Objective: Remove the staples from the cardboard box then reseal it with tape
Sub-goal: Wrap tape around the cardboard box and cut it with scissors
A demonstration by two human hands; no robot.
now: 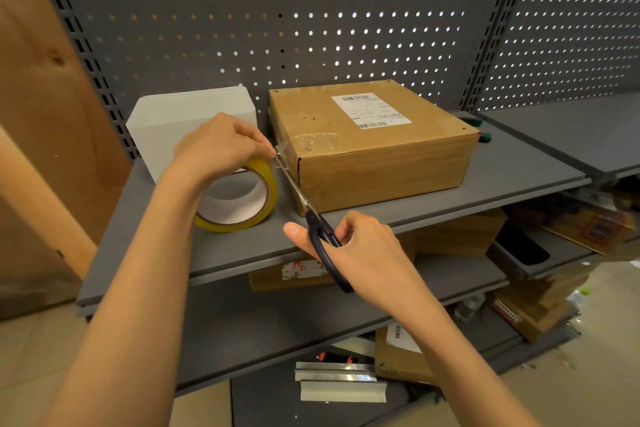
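Up on the grey metal shelf [398, 215], backed by a perforated panel [311, 28], the cardboard box [374, 149] sits closed with a white label [370, 110] on top and a strip of clear tape [311, 142] stuck across its near-left edge. Just left of the box lies a white container [166, 121], and in front of that a roll of yellowish tape [239, 199] rests on the shelf. The left hand [218, 146] sits above the roll, just beside the box's left corner, its fingertips pinching the clear strip taut off the box. The right hand [349, 246] is lower and nearer, in front of the box, fingers curled through the dark handles of the scissors [311, 215]. Their blades point up toward the stretched strip, reaching it beside the left fingertips.
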